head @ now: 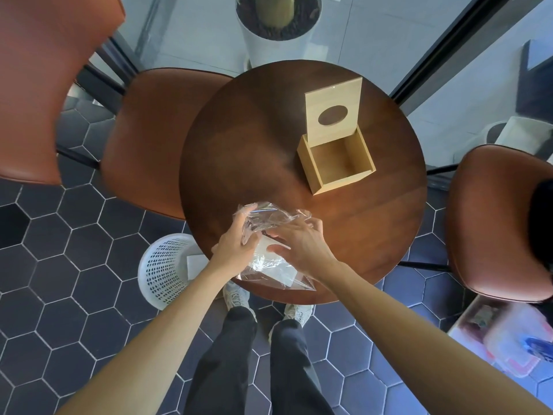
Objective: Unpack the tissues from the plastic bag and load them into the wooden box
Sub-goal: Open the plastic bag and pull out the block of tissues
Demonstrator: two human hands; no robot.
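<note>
A clear plastic bag (269, 217) lies at the near edge of the round wooden table (239, 145), with white tissues (281, 272) inside it. My left hand (236, 241) grips the bag's left side near its crumpled opening. My right hand (299, 241) is at the opening, with its fingers curled over the tissues and the plastic. The light wooden box (338, 163) stands open and empty at the far right of the table. Its lid (332, 110), with an oval hole, is tipped up behind it.
Brown leather chairs stand at the left (143, 139) and right (496, 223) of the table. A white perforated waste basket (167, 265) sits on the tiled floor by the table's near left edge. A white planter (275, 28) is beyond the table.
</note>
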